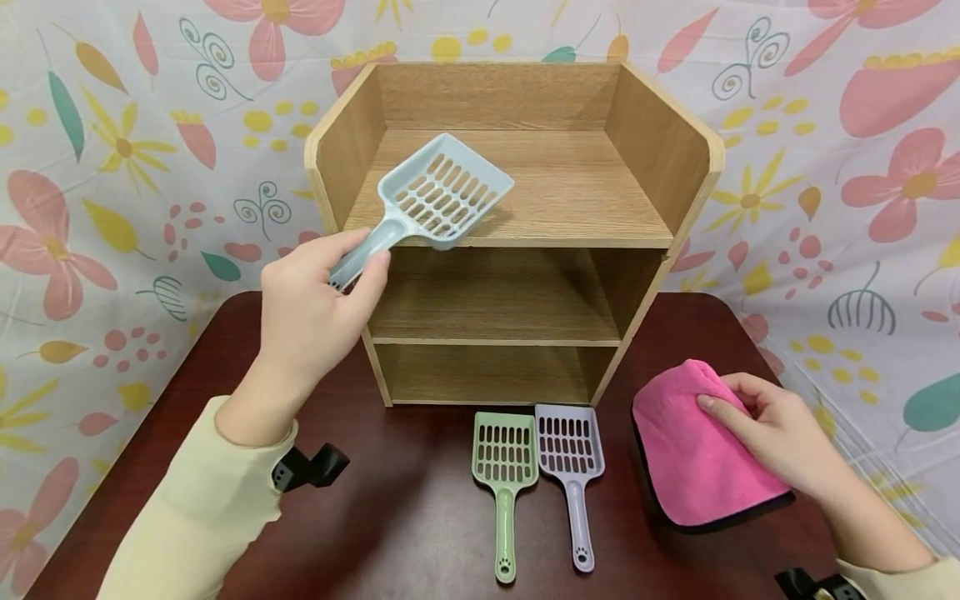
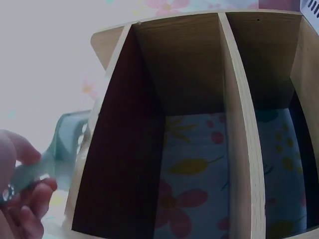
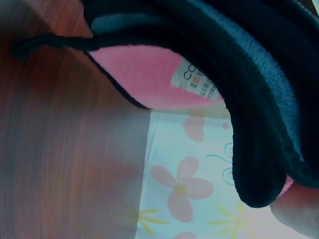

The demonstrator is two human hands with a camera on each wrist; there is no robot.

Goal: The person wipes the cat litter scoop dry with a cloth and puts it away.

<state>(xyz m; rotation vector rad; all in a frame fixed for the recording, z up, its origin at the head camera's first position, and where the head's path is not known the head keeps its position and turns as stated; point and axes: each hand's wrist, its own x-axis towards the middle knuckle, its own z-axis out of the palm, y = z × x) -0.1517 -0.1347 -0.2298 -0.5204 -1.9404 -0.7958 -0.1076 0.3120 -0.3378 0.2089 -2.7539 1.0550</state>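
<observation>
My left hand [image 1: 318, 304] grips a light blue slotted litter scoop [image 1: 442, 192] by its handle. The scoop's head overlaps the top shelf of the wooden shelf unit [image 1: 495, 332] in the head view. In the left wrist view the scoop [image 2: 70, 144] shows at the unit's side edge, with fingers [image 2: 37, 199] round its handle. On the right, my right hand [image 1: 783, 437] pinches a folded pink cloth [image 1: 701, 454] by its upper edge, thumb in front. The cloth has dark trim, and the right wrist view shows a printed label [image 3: 194, 79] on it.
A green litter scoop [image 1: 506, 492] and a lilac litter scoop [image 1: 573, 483] lie side by side in front of the unit, handles toward me. All stand on a dark red-brown table [image 1: 360, 517]. A flower-patterned curtain [image 1: 135, 208] hangs behind and at both sides.
</observation>
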